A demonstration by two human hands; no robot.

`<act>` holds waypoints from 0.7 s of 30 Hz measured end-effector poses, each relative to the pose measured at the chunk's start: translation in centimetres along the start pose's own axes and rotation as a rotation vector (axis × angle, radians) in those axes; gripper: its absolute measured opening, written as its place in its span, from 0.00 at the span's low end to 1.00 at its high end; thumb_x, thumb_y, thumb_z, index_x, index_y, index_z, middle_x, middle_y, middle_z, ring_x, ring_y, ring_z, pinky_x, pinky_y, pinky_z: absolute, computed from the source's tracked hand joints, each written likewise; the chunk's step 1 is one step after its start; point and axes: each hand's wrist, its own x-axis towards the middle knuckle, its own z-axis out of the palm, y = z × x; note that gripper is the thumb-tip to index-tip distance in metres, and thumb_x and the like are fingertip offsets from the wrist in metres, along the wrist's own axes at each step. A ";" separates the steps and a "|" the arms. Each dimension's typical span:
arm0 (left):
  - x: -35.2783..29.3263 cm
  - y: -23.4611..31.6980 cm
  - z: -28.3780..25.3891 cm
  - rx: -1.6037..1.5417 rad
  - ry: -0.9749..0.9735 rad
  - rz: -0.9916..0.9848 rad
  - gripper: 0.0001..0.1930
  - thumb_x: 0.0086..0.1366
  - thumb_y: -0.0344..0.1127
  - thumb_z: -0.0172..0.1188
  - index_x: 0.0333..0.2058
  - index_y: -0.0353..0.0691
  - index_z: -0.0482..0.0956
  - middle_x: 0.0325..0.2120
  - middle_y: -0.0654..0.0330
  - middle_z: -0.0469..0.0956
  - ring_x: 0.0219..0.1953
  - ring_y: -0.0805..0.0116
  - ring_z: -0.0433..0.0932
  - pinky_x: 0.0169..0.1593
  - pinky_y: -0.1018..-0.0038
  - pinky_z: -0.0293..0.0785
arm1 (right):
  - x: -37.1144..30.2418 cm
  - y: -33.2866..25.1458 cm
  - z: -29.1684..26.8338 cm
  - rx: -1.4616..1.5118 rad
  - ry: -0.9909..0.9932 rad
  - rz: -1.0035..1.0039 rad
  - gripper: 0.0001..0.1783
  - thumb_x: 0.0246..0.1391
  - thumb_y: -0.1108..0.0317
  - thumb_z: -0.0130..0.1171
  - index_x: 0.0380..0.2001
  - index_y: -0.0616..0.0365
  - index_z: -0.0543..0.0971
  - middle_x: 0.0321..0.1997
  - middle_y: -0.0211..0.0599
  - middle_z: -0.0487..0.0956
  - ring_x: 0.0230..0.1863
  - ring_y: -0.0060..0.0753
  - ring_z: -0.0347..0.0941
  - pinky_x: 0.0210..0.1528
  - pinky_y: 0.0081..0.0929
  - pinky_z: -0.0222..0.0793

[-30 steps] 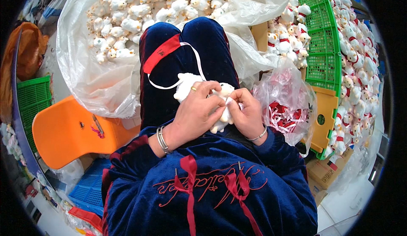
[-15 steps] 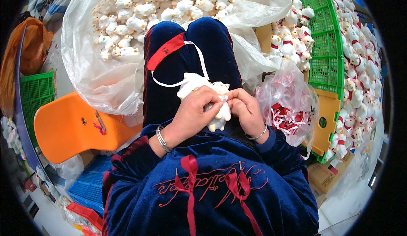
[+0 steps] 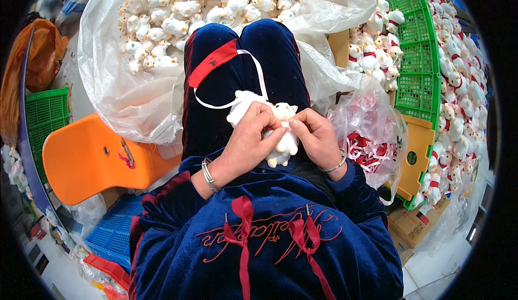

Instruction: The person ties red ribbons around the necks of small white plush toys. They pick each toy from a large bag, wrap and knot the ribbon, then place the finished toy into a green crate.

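Note:
A small white plush animal (image 3: pixel 283 150) with pale orange ears and feet lies upright on my lap, its head away from me. My left hand (image 3: pixel 249 135) is closed around its left side, fingertips at the neck, where a bit of red shows. Opposite, my right hand (image 3: pixel 319 141) pinches with thumb and forefinger beside the toy's neck; what lies in that pinch is too small to make out. Partly behind my left hand rests another white plush toy (image 3: pixel 244 106). Across my thighs lies a red cloth piece (image 3: pixel 215 62) with a looped white ribbon (image 3: pixel 260 76).
Ahead, a big clear plastic bag (image 3: pixel 129 106) holds many plush toys (image 3: pixel 175 27). At right are a bag of red pieces with ribbons (image 3: pixel 367 151), a green crate (image 3: pixel 418 57) and heaped toys in red collars (image 3: pixel 458 89). An orange chair (image 3: pixel 89 162) stands left.
My right hand has shifted slightly right, away from the toy's neck. The pale ribbon bit seen between the fingertips no longer shows. My left hand keeps its place.

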 end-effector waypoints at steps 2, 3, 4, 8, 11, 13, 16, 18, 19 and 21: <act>0.1 0.2 0.2 -0.018 0.014 -0.012 0.07 0.64 0.29 0.66 0.40 0.36 0.82 0.38 0.60 0.69 0.37 0.72 0.71 0.39 0.78 0.70 | -0.1 0.1 0.1 0.061 0.008 -0.008 0.09 0.66 0.68 0.60 0.35 0.63 0.78 0.28 0.23 0.76 0.31 0.11 0.66 0.33 0.16 0.64; 0.0 0.3 0.6 -0.037 0.030 -0.012 0.07 0.64 0.29 0.66 0.40 0.36 0.82 0.38 0.61 0.69 0.38 0.72 0.71 0.39 0.78 0.70 | -0.2 0.1 0.1 0.092 0.011 -0.012 0.08 0.67 0.68 0.60 0.35 0.63 0.79 0.29 0.22 0.76 0.31 0.11 0.66 0.33 0.15 0.64; 0.0 0.3 0.8 -0.055 0.046 -0.012 0.07 0.64 0.28 0.66 0.40 0.36 0.83 0.38 0.61 0.68 0.38 0.72 0.71 0.39 0.79 0.70 | -0.2 0.0 0.1 0.078 0.004 -0.009 0.08 0.67 0.68 0.60 0.36 0.63 0.79 0.29 0.22 0.76 0.31 0.11 0.66 0.33 0.15 0.64; 0.0 -0.2 0.9 -0.068 0.022 -0.041 0.06 0.62 0.30 0.67 0.38 0.38 0.84 0.36 0.58 0.68 0.39 0.66 0.72 0.42 0.72 0.71 | -0.2 -0.2 -0.1 0.095 -0.026 0.021 0.08 0.67 0.68 0.59 0.36 0.62 0.79 0.30 0.21 0.76 0.32 0.11 0.67 0.34 0.15 0.65; 0.0 -0.5 1.1 -0.075 0.030 -0.013 0.06 0.62 0.30 0.66 0.37 0.38 0.84 0.36 0.58 0.68 0.39 0.66 0.72 0.42 0.72 0.71 | -0.1 -0.5 -0.6 0.116 -0.019 0.104 0.09 0.68 0.67 0.57 0.36 0.61 0.79 0.31 0.20 0.76 0.32 0.11 0.67 0.34 0.15 0.65; 0.0 -0.4 1.1 -0.065 0.047 0.008 0.05 0.62 0.29 0.66 0.37 0.38 0.84 0.36 0.58 0.68 0.39 0.66 0.73 0.41 0.72 0.71 | 0.1 -0.4 -1.7 0.111 0.019 0.171 0.12 0.70 0.64 0.53 0.36 0.61 0.80 0.30 0.21 0.76 0.31 0.13 0.68 0.33 0.16 0.65; 0.1 -0.1 1.0 -0.047 0.050 0.020 0.05 0.63 0.29 0.65 0.37 0.36 0.83 0.36 0.58 0.68 0.37 0.66 0.73 0.40 0.72 0.71 | 0.2 -1.5 -3.2 0.023 -0.060 0.291 0.15 0.70 0.62 0.52 0.34 0.61 0.81 0.28 0.24 0.76 0.27 0.14 0.67 0.29 0.16 0.63; 0.1 -0.2 1.1 -0.043 0.053 0.031 0.05 0.63 0.29 0.65 0.37 0.36 0.83 0.36 0.58 0.68 0.37 0.66 0.73 0.40 0.72 0.71 | 0.2 -1.7 -3.8 -0.114 -0.207 0.372 0.15 0.70 0.62 0.53 0.33 0.60 0.81 0.27 0.25 0.77 0.26 0.14 0.66 0.28 0.16 0.62; 0.1 -0.2 1.1 -0.041 0.055 0.037 0.05 0.63 0.29 0.65 0.37 0.35 0.83 0.36 0.58 0.68 0.36 0.66 0.73 0.40 0.73 0.71 | 0.3 -1.8 -4.0 -0.094 -0.259 0.412 0.15 0.69 0.62 0.53 0.33 0.60 0.81 0.27 0.25 0.77 0.25 0.14 0.66 0.27 0.16 0.62; 0.1 -0.2 1.1 -0.056 0.048 0.032 0.05 0.63 0.29 0.65 0.37 0.35 0.83 0.36 0.58 0.68 0.36 0.67 0.73 0.39 0.73 0.71 | 0.6 -1.9 -4.6 -0.052 -0.360 0.494 0.15 0.69 0.62 0.54 0.32 0.60 0.82 0.26 0.25 0.77 0.25 0.13 0.66 0.27 0.16 0.62</act>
